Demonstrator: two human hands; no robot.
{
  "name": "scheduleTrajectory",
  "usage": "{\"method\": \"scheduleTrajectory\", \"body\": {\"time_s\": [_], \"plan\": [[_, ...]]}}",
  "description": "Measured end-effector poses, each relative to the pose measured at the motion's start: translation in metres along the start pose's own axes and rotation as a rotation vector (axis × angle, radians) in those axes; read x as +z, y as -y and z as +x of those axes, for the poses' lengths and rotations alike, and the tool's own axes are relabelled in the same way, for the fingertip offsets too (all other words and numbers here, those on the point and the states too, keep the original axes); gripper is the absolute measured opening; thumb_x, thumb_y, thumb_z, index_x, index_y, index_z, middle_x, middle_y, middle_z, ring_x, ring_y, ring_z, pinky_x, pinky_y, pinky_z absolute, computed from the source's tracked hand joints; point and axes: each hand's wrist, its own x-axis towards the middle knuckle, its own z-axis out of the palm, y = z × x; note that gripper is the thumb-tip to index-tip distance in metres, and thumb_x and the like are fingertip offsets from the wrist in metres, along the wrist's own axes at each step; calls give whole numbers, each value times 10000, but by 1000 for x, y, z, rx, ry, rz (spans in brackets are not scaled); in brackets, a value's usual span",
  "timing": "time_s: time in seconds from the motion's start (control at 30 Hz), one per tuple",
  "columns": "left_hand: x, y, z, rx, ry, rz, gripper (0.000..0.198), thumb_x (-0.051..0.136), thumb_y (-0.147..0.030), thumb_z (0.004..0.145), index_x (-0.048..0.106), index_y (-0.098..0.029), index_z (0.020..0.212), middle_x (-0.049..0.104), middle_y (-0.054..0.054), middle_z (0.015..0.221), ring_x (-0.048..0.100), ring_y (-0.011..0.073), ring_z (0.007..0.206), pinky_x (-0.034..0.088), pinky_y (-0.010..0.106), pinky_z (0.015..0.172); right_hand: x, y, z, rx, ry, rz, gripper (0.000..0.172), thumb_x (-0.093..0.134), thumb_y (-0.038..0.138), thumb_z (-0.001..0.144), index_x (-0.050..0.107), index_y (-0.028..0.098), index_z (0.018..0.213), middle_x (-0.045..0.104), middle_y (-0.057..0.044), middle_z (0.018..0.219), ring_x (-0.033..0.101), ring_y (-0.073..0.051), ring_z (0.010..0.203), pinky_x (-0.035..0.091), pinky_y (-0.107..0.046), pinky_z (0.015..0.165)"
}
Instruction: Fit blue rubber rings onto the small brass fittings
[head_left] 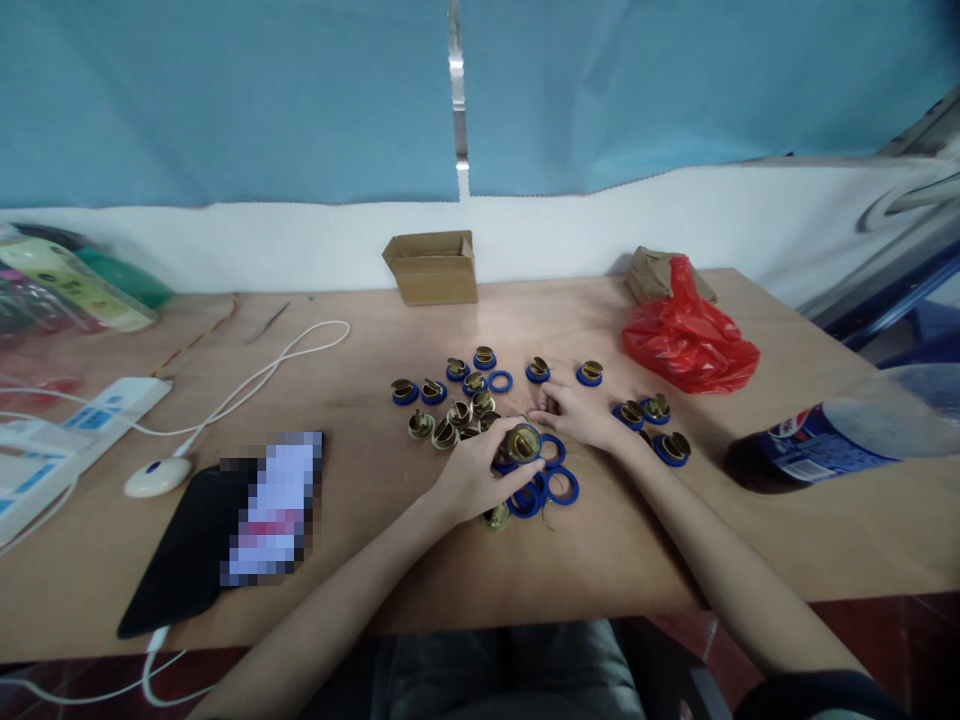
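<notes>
My left hand [480, 468] is closed round a brass-coloured round fitting [523, 442], gripped between thumb and fingers with its face turned up. Just beyond it, my right hand [574, 412] rests low over the table with curled fingers; whatever they pinch, if anything, is hidden. Loose blue rings [562, 486] lie under and beside the left hand. Several bare brass fittings [421, 426] cluster to its left, some partly covered by that hand. Fittings seated in blue rings [590, 373] stand farther back and to both sides. One blue ring [500, 381] lies flat among them.
A cardboard box [439, 268] stands against the wall. At right are a red plastic bag [690, 335] and a cola bottle [817, 445] on its side. A phone [274, 510], a black slab [187, 550], white cables and a power strip [90, 435] occupy the left.
</notes>
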Motion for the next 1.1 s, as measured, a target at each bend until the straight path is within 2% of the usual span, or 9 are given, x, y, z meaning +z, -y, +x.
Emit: {"method": "scheduleTrajectory", "body": {"time_s": [0.77, 1.1], "plan": [[0, -1, 0, 2, -4, -3, 430, 693, -368, 864, 532, -228, 1238, 727, 21, 969, 721, 183, 849, 564, 273, 728, 2, 0, 0, -2, -7, -12, 248, 660, 308, 873, 478, 209, 735, 560, 6, 684, 491, -136, 615, 335, -258, 563], [0, -1, 0, 3, -5, -5, 427, 693, -373, 865, 533, -236, 1237, 721, 6, 947, 715, 172, 822, 556, 263, 729, -1, 5, -1, 2, -3, -61, 217, 668, 294, 884, 521, 196, 758, 598, -6, 707, 500, -131, 626, 321, -249, 563]]}}
